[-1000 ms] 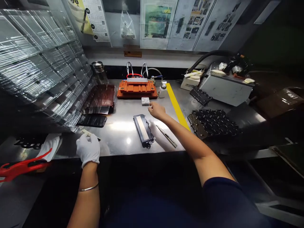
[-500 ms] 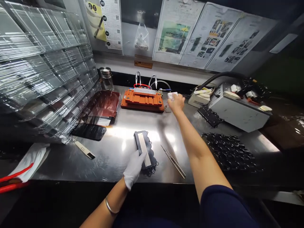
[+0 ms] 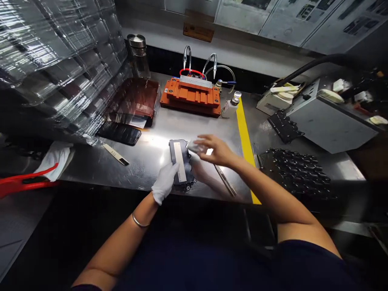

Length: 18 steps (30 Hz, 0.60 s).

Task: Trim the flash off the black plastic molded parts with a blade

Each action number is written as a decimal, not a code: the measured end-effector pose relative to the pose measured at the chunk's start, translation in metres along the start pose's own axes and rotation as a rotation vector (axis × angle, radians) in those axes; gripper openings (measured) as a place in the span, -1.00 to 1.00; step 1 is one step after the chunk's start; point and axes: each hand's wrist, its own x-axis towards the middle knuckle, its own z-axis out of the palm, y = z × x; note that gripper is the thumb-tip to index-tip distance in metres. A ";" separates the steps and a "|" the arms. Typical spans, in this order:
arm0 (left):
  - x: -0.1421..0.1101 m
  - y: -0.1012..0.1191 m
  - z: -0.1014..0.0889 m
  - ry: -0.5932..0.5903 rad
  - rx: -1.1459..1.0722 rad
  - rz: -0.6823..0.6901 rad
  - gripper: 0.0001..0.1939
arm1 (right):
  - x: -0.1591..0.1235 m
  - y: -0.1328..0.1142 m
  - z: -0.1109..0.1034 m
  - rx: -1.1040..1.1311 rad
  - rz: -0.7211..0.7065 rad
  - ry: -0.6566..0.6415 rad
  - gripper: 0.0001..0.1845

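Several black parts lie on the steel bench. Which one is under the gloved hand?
The black part with the pale strip, in the middle of the bench. The gloved left hand rests on its near end; the phone and black trays lie untouched.
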 end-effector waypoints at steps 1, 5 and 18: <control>0.001 0.000 -0.001 0.014 0.016 0.015 -0.68 | -0.021 -0.019 0.014 0.046 -0.138 -0.096 -0.55; 0.001 0.002 0.000 0.016 0.041 0.053 -0.72 | -0.075 -0.055 0.034 0.129 -0.385 -0.287 -0.57; 0.003 -0.008 0.002 -0.036 -0.118 -0.001 -0.74 | 0.070 0.025 0.029 -0.122 0.217 0.137 -0.37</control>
